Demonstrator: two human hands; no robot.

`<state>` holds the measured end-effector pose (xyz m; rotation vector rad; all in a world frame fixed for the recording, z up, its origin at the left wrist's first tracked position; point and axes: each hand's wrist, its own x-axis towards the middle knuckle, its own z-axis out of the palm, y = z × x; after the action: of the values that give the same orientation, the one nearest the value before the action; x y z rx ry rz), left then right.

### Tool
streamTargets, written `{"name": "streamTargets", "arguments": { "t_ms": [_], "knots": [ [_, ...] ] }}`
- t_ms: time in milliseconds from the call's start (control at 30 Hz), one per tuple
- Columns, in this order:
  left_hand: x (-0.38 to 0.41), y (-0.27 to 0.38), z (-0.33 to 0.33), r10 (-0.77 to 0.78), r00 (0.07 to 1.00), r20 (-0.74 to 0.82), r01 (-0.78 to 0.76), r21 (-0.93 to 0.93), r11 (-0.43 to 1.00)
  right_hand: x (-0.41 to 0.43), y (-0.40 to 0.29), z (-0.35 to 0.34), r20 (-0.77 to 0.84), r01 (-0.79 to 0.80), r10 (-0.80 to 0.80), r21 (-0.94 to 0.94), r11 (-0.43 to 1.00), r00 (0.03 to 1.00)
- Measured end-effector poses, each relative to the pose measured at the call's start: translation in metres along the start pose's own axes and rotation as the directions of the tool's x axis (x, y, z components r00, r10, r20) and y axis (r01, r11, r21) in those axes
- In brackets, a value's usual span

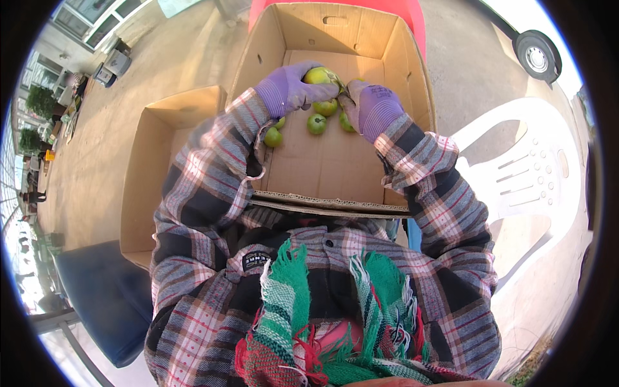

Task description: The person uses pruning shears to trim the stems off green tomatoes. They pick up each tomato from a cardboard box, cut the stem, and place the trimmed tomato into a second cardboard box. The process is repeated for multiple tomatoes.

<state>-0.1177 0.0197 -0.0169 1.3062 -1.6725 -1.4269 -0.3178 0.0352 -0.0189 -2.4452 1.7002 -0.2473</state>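
Observation:
Both of my hands wear purple work gloves and meet over an open cardboard box (333, 169). My left hand (300, 89) grips a large green-yellow tomato (319, 75) from its left side. The thumb and fingers of my right hand (370, 106) pinch at the stem end of that tomato, close to my left fingertips. Below the hands, several smaller green tomatoes lie on the box floor, one of them (316, 124) near the middle and another (273, 137) by my left wrist. A green tomato (346, 122) is partly hidden behind my right hand.
A second cardboard box (145, 188) stands to the left. The large box rests against a red chair (420, 19). On the right is a white plastic chair (537, 159), and at lower left a dark blue padded seat (109, 300). A vehicle wheel (536, 57) shows at upper right.

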Motion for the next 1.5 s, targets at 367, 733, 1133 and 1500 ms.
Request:
{"name": "streamTargets", "arguments": {
  "t_ms": [367, 733, 1133, 1500],
  "knots": [
    [-0.054, -0.071, -0.149, 0.243, 0.693, -0.679, -0.477, -0.179, 0.86, -0.002, 0.006, -0.013, 0.056, -0.034, 0.028, 0.111, 0.993, 0.998],
    [-0.106, -0.388, -0.161, -0.226, 0.76, -0.609, 0.289, 0.005, 0.957, -0.004, 0.015, 0.003, -0.006, 0.06, -0.06, 0.132, 0.989, 0.998],
    [-0.111, -0.437, -0.159, -0.153, 0.704, -0.693, 0.472, 0.296, 0.831, 0.0, 0.017, 0.011, 0.011, 0.083, -0.085, 0.098, 0.992, 0.996],
    [-0.084, -0.161, -0.152, 0.229, 0.418, -0.879, 0.133, 0.308, 0.942, -0.005, 0.018, 0.002, 0.002, 0.034, -0.034, 0.139, 0.99, 0.999]
  ]
}}
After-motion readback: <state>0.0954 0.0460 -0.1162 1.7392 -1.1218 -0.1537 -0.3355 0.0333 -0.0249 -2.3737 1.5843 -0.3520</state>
